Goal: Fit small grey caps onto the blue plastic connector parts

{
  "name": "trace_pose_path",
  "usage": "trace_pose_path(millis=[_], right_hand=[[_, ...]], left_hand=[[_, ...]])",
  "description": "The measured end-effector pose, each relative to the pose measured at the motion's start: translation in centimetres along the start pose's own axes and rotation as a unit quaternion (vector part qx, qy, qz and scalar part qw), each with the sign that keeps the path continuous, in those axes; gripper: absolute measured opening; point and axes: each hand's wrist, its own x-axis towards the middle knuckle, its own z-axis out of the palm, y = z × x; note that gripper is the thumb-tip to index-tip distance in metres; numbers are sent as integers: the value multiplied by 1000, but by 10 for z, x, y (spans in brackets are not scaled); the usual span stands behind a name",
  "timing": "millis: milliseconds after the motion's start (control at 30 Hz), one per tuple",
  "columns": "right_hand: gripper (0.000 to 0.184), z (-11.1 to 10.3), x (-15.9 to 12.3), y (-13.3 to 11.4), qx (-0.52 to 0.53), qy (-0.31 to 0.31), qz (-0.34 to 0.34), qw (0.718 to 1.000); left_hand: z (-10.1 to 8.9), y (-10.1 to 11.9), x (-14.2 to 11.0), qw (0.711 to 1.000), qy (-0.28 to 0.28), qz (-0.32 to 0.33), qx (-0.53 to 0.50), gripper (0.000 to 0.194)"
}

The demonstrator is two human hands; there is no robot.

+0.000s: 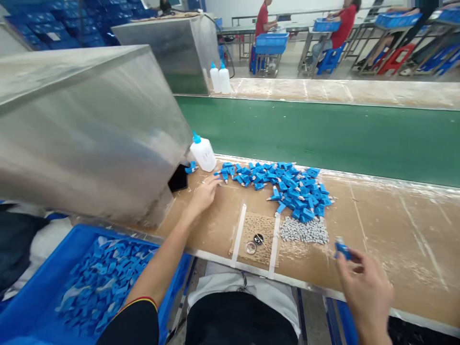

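Note:
My left hand (204, 194) reaches across the brown bench toward the left end of a pile of small blue plastic parts (287, 189); its fingers are stretched out and hold nothing. At the lower right, my right hand (364, 290) pinches one blue part (341, 248) between thumb and fingers, just above the bench. A heap of small grey pieces (304, 231) lies below the blue pile. Next to it, a taped work patch (257, 238) carries a little round fixture (254, 243).
A white squeeze bottle with a blue tip (202, 152) stands by a big metal hood (89, 129). A black phone (178, 178) lies under the hood. A blue bin of blue parts (86, 282) sits at my lower left. A green conveyor belt (323, 134) runs behind. People sit at far tables.

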Motion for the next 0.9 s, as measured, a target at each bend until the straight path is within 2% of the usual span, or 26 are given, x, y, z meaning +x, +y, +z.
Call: trace_pose_path(millis=[100,167,200,300,367,433,500,567,633,667,733,800,900], right_hand=[[35,-18,17,86,-96,39,116,988],[25,-33,28,130,-130,51,165,976],[21,-41,33,147,-137,38,179,973],[26,-61,53,182,-147,6,196,969],[30,-67,65,190,-151,8,193,970],[27,-65,71,183,-148,27,173,973],[15,-52,67,162,-107,20,132,985],[7,-32,53,130,-23,-51,79,995],[13,-9,35,96,41,-134,37,989],[15,1,27,81,75,-182,13,980],[16,17,13,58,116,-236,-24,965],[14,26,8,45,128,-247,-43,960],[10,32,12,39,116,-245,-62,960]], left_hand=[[6,-16,36,993,-35,-8,109,44],[7,-23,42,985,-52,-33,164,41],[6,-26,41,980,-62,-46,186,37],[-1,-27,31,971,-81,-50,221,18],[-7,-21,18,974,-72,-45,211,6],[-12,-12,1,980,-50,-77,177,8],[-15,-1,-20,983,-24,-138,116,12],[-14,8,-44,983,-3,-185,-1,15],[-8,16,-67,965,1,-205,-160,29],[-3,20,-79,947,-1,-212,-239,38],[9,26,-98,902,3,-225,-369,51],[23,33,-114,852,20,-235,-468,56],[41,43,-127,778,27,-234,-582,48]])
